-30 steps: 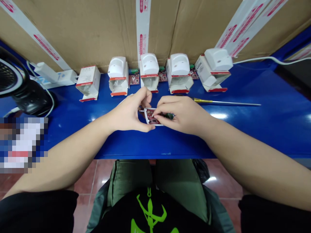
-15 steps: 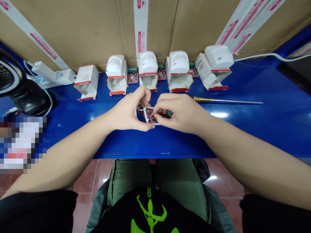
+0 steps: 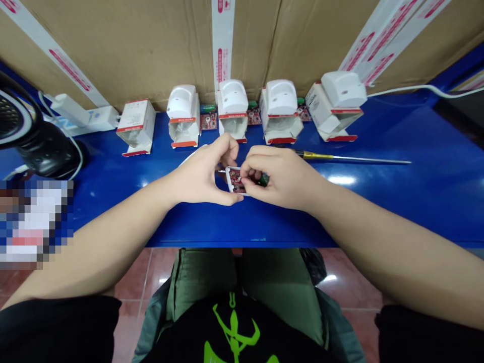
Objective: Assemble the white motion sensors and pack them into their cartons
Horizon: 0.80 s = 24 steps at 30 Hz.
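Observation:
A small white casing with a red circuit board (image 3: 236, 182) inside is held between my hands above the blue table. My left hand (image 3: 206, 174) grips its left side, thumb along the near edge and fingers curled at the far edge. My right hand (image 3: 278, 174) covers the right part of the casing, thumb and index finger pinched over the board; whatever is between those fingertips is too small to tell. A green part (image 3: 263, 179) shows under my right fingers. Behind my left hand lies a white piece (image 3: 194, 153), mostly hidden.
Small open boxes (image 3: 136, 123) line the back of the blue table (image 3: 242, 227), several topped with white detectors (image 3: 282, 97). Red circuit boards (image 3: 208, 121) lie between them. A yellow-handled screwdriver (image 3: 351, 159) lies right, a black fan (image 3: 45, 146) and power strip (image 3: 98, 121) left.
The view has shifted slightly, so the objects on the table appear a little further right. Both hands keep nearly the same grip on the casing.

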Each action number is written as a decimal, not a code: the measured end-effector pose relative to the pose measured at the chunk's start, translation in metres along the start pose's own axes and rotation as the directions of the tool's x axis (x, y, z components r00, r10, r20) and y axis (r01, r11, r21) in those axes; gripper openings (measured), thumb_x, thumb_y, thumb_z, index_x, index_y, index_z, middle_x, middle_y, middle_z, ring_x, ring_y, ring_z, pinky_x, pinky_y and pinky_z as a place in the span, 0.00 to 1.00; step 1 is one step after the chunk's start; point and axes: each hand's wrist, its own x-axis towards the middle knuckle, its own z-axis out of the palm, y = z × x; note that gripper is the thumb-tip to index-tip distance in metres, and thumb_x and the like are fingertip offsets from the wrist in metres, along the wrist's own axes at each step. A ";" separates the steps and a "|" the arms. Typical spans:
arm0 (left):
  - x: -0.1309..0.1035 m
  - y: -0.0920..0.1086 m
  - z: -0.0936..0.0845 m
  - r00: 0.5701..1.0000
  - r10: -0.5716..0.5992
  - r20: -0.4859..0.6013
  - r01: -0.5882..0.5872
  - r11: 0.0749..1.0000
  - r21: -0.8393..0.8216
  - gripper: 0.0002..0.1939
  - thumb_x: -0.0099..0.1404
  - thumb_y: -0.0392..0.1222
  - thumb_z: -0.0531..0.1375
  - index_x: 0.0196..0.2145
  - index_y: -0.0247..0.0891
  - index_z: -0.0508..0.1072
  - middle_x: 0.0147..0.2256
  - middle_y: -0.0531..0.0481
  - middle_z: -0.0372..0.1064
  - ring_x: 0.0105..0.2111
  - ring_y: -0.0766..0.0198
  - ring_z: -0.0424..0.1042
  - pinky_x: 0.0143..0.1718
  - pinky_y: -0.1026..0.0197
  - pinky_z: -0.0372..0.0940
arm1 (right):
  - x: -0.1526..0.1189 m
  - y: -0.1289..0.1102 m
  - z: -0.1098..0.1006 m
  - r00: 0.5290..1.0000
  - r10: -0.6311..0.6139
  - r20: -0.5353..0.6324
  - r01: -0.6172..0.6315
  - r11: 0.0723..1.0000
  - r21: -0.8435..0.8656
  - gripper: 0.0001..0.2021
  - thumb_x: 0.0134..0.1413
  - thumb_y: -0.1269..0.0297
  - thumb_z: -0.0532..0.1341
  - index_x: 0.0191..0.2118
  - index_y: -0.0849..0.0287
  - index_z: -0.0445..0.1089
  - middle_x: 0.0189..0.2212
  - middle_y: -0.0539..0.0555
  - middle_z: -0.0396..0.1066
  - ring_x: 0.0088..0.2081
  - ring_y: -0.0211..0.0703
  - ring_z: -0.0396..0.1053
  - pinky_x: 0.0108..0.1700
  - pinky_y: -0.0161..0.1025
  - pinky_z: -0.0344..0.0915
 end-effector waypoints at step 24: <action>0.001 0.001 0.001 0.999 0.009 0.038 -0.010 1.000 0.013 0.31 0.53 0.48 0.77 0.42 0.46 0.61 0.36 0.55 0.72 0.35 0.60 0.75 0.36 0.57 0.72 | 0.000 0.003 -0.007 0.993 -0.035 0.112 0.030 0.999 0.044 0.07 0.67 0.68 0.63 0.37 0.59 0.78 0.37 0.55 0.77 0.36 0.41 0.73 0.39 0.38 0.67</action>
